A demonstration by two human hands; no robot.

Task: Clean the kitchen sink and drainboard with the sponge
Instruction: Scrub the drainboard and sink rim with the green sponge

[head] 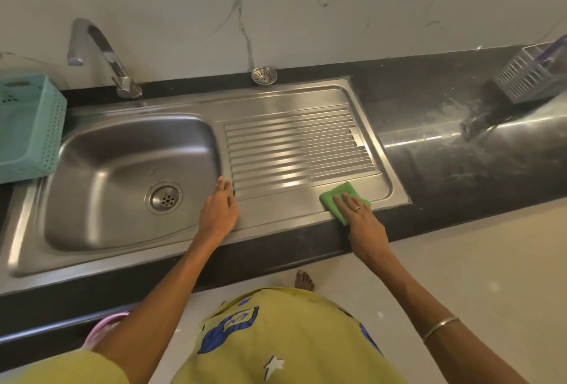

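A steel sink (101,187) with a round drain (164,198) lies on the left, its ribbed drainboard (294,144) to the right. A green sponge (340,196) rests flat on the drainboard's front right corner. My right hand (363,224) presses down on the sponge with flat fingers. Resting on the strip between basin and drainboard is my left hand (219,210), fingers loosely together and holding nothing.
A curved tap (101,55) stands behind the basin. A teal plastic basket (29,126) overlaps the sink's left rim. A loose metal strainer (264,75) leans at the wall. A slotted grey holder (527,77) sits on the wet black counter (445,150) at right.
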